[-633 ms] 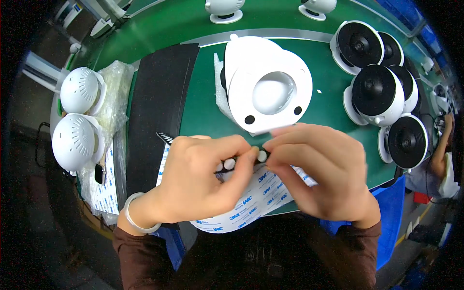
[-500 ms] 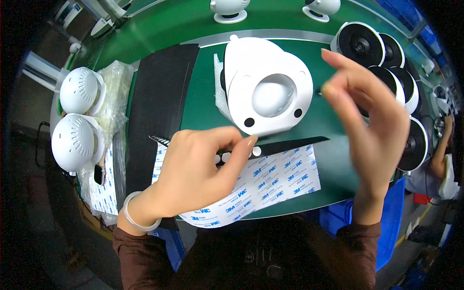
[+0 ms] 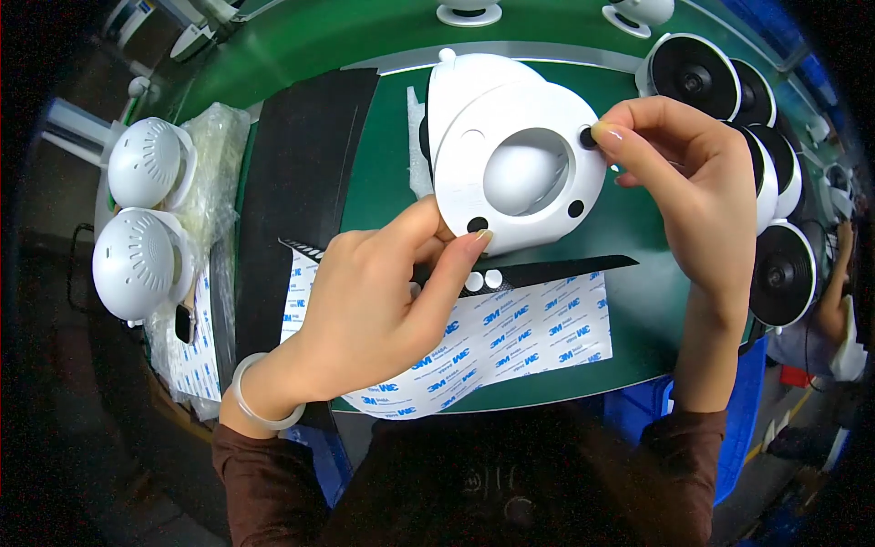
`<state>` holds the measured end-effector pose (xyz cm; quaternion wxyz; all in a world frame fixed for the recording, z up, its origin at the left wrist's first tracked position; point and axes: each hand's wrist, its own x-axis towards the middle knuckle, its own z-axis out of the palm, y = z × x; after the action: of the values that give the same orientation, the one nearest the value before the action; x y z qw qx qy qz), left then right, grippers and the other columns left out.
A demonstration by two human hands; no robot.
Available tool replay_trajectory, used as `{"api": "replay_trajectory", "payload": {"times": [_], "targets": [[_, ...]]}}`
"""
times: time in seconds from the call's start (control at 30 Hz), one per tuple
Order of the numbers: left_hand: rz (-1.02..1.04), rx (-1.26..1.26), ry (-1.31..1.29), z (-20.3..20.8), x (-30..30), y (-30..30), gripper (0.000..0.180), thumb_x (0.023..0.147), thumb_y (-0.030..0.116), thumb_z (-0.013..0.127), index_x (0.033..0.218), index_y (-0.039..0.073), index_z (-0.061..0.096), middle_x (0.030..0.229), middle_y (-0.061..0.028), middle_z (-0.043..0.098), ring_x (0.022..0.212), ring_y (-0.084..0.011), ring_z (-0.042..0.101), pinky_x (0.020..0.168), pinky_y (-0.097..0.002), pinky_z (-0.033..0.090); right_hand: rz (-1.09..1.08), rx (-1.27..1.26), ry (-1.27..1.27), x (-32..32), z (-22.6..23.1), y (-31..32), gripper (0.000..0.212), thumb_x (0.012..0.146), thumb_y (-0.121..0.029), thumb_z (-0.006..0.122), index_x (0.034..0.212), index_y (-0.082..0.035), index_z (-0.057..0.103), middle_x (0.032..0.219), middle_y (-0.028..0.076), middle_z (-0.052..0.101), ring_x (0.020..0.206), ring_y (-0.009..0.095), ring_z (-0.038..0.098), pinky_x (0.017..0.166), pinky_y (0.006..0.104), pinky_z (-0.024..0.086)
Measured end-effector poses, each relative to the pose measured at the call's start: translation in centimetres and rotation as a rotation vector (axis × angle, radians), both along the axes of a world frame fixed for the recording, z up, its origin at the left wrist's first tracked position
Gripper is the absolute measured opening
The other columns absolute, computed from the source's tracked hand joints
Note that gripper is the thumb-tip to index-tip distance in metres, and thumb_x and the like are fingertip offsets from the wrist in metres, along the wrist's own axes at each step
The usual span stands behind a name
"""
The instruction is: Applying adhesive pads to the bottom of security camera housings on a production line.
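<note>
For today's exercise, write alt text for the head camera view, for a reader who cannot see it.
A person's right hand presses a small black round pad onto the rim of a white rounded plastic base, which the left hand steadies at its lower edge. Below lies a backing sheet with a black strip on a green work surface, between white domed parts and black-faced units.

Left hand (image 3: 383, 301) steadying the near edge of a white round base plate (image 3: 519, 169), fingertips beside a black foot pad (image 3: 478, 224). Right hand (image 3: 693, 182) pinching the plate's far right rim, thumb and forefinger pressed on a second black pad (image 3: 589, 139). Under the left grip, a white adhesive backing sheet (image 3: 510, 337) with a black strip (image 3: 547, 271). Left of that hand, two white dome housings (image 3: 141, 214); beyond the right hand, black-faced round units (image 3: 729, 118).
</note>
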<state>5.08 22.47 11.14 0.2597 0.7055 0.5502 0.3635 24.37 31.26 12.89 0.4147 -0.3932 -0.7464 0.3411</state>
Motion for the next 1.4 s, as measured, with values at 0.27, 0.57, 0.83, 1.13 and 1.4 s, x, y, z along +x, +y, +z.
{"api": "replay_trajectory", "payload": {"times": [0.27, 0.57, 0.83, 1.13, 1.4], "targets": [[0.002, 0.004, -0.016, -0.3, -0.1, 0.0, 0.009, 0.082, 0.009, 0.054, 0.084, 0.0, 0.054, 0.054, -0.0094, 0.056, 0.041, -0.0219, 0.053, 0.039, -0.0288, 0.034, -0.031, 0.047, -0.056, -0.4, 0.1, -0.4, 0.013, 0.078, -0.012, 0.063, 0.082, 0.0, 0.063, 0.076, 0.002, 0.061, 0.067, 0.005, 0.054, 0.058, 0.0158, 0.042], [-0.036, 0.037, 0.008, -0.4, -0.1, 0.0, 0.012, 0.082, 0.011, 0.055, 0.084, -0.001, 0.055, 0.055, -0.0096, 0.057, 0.042, -0.0222, 0.053, 0.04, -0.029, 0.035, -0.048, 0.114, -0.06, -0.6, -0.1, 0.1, 0.013, 0.076, -0.008, 0.065, 0.083, 0.001, 0.06, 0.072, 0.003, 0.06, 0.065, 0.005, 0.054, 0.059, 0.0161, 0.042], [-0.2, -0.233, 0.284, 2.6, -1.1, -0.7, 0.014, 0.073, 0.013, 0.064, 0.068, 0.0, 0.064, 0.055, -0.0114, 0.058, 0.046, -0.0162, 0.057, 0.044, -0.0223, 0.039, -0.001, -0.008, 0.044, 0.5, 0.5, 0.8, 0.028, 0.079, -0.007, 0.059, 0.104, 0.002, 0.053, 0.075, 0.009, 0.064, 0.071, 0.015, 0.062, 0.061, 0.0224, 0.049], [-0.195, 0.021, 0.041, 2.8, -0.6, -1.4, 0.01, 0.064, 0.005, 0.063, 0.071, -0.001, 0.066, 0.058, -0.0108, 0.061, 0.046, -0.0196, 0.056, 0.044, -0.0246, 0.04, 0.265, 0.45, -0.228, -0.3, 0.7, -6.1, 0.021, 0.056, -0.003, 0.072, 0.076, -0.003, 0.066, 0.073, 0.01, 0.063, 0.066, 0.022, 0.061, 0.06, 0.028, 0.049], [-0.218, 0.187, 0.025, 2.1, -0.5, -1.2, 0.005, 0.062, 0.002, 0.058, 0.064, 0.001, 0.062, 0.05, -0.0061, 0.055, 0.038, -0.0163, 0.046, 0.039, -0.025, 0.033, 0.213, 0.456, -0.209, -0.6, 0.2, -6.2, 0.018, 0.057, -0.004, 0.072, 0.074, -0.007, 0.065, 0.074, 0.006, 0.063, 0.065, 0.019, 0.061, 0.063, 0.0295, 0.049]]}}
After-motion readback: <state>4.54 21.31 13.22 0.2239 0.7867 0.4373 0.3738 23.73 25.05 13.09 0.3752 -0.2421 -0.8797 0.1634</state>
